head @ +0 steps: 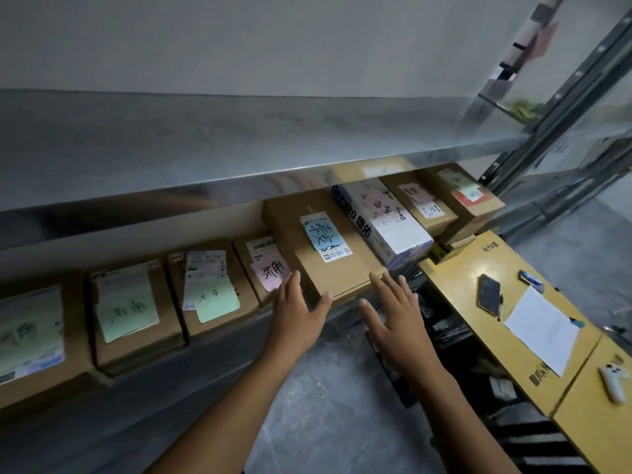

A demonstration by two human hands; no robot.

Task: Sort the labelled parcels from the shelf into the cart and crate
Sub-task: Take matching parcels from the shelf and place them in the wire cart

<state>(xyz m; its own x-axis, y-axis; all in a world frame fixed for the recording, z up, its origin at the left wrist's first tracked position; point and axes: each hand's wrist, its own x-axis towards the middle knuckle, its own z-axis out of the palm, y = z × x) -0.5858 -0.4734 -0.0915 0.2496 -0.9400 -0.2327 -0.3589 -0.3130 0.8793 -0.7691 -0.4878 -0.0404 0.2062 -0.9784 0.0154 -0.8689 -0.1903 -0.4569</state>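
Note:
A row of cardboard parcels with coloured paper labels lies on the lower shelf (219, 340). The large brown parcel with a blue label (337, 268) sits in the middle. My left hand (299, 311) reaches to its near left corner with straight fingers, the thumb at its front edge. My right hand (396, 313) hovers flat at its near right corner, fingers spread. Neither hand grips anything. Left of it lie a pink-labelled parcel (268, 268) and green-labelled parcels (212, 292). To the right stands a white and blue box (390, 224).
A bare metal shelf (239, 142) overhangs the parcels. On the right, flat yellow cartons (458, 278) carry a phone (489, 293), a white sheet (542, 328) and a small white controller (612, 383). Dark crate-like frames (444, 330) stand below. Grey floor lies between.

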